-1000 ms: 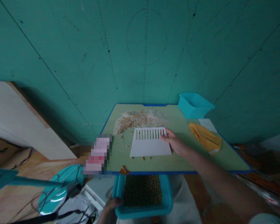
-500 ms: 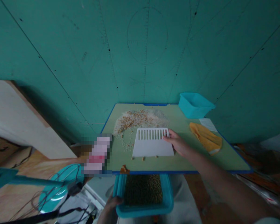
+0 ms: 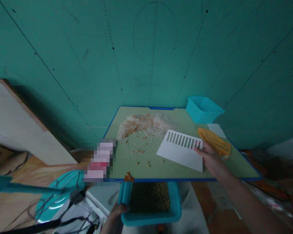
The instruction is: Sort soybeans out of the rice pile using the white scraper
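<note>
My right hand grips a white slotted scraper by its right end, tilted over the right half of the green table. Below the front edge, my left hand is closed on the left rim of a teal basin, which holds dark and tan beans. On the table's far left lies a spread of tan beans mixed with white grains. A small cluster of beans and a few single beans lie nearer the front edge.
An empty-looking teal bin stands at the back right, beside a white sheet. A yellow cloth lies at the right. Brown tape sticks to the front edge. Cables and a teal stool are at lower left.
My right hand has moved right with the scraper, which has turned from level to slanting. This uncovers a small bean cluster. My left hand and the basin have stayed put.
</note>
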Demonstrator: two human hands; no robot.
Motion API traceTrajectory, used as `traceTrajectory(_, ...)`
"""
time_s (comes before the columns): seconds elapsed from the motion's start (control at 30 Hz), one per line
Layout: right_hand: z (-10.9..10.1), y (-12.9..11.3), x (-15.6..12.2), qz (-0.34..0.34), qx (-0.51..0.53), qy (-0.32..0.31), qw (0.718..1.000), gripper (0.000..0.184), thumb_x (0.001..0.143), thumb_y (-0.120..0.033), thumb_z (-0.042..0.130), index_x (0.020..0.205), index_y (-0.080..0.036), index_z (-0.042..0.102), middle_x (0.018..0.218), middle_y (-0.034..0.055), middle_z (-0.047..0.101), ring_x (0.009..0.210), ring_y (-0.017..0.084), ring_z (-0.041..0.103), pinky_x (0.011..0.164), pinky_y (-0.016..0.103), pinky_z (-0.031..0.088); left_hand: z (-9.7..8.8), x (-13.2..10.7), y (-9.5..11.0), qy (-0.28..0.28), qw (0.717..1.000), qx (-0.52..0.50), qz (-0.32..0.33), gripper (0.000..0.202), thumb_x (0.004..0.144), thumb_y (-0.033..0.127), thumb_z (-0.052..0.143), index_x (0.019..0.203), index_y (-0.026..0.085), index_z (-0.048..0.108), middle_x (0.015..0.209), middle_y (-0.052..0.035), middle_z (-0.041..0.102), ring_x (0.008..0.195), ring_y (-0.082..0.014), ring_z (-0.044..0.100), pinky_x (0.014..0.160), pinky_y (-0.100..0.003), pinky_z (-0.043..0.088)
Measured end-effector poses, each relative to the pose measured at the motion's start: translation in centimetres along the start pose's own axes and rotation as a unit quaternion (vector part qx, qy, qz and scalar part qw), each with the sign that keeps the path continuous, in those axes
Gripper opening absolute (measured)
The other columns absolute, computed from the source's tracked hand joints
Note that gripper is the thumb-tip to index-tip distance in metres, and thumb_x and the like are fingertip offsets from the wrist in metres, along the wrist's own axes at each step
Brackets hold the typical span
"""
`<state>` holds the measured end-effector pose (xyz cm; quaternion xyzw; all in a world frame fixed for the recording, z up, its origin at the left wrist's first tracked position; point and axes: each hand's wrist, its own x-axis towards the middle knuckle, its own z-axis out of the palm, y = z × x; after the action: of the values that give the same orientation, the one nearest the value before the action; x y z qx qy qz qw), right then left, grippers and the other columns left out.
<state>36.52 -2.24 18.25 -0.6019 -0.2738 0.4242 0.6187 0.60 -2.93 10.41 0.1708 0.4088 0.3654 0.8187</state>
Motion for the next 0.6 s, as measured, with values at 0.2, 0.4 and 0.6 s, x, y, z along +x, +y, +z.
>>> traceTrajectory(0.2, -0.2, 0.6, -2.1, 0.01, -0.004, 0.026, 1.0, 0.032, 0.062, -0.037, 0.072, 0.087, -0.023, 0.059, 0.076, 0.0024, 0.069, 0.069, 0.023, 0.063, 0.064, 0.035, 0.046, -0.3, 0.6, -0.2, -0.017, 1.0, 0.008, 0.0, 0.03, 0.064, 0.016, 0.06, 0.091, 0.019, 0.073, 0.084, -0.0041, 0.077, 0.098, -0.0326, 0.061, 0.082, -0.042, 0.045)
traceTrajectory(0.4, 1.0, 1.3, -4.2, 0.009, -0.029, 0.012, 0.999, 0.036, 0.065, -0.04, 0.069, 0.095, -0.023, 0.06, 0.089, 0.006, 0.069, 0.084, 0.027, 0.063, 0.072, 0.039, 0.046, 0.3, 0.1, 0.1, -0.025, 1.0, -0.005, -0.007, 0.033, 0.064, 0.015, 0.057, 0.093, 0.021, 0.071, 0.085, -0.0016, 0.077, 0.103, -0.0301, 0.059, 0.084, -0.039, 0.044)
traceTrajectory(0.6, 1.2, 1.8, -7.1, 0.037, -0.015, -0.017, 0.999, 0.039, 0.065, -0.041, 0.07, 0.099, -0.025, 0.059, 0.1, 0.0072, 0.067, 0.098, 0.027, 0.06, 0.088, 0.042, 0.042, 0.0, 0.1, -0.2, 0.011, 1.0, -0.008, -0.008, 0.034, 0.06, 0.015, 0.06, 0.092, 0.018, 0.072, 0.079, -0.0039, 0.077, 0.1, -0.0314, 0.061, 0.083, -0.04, 0.045)
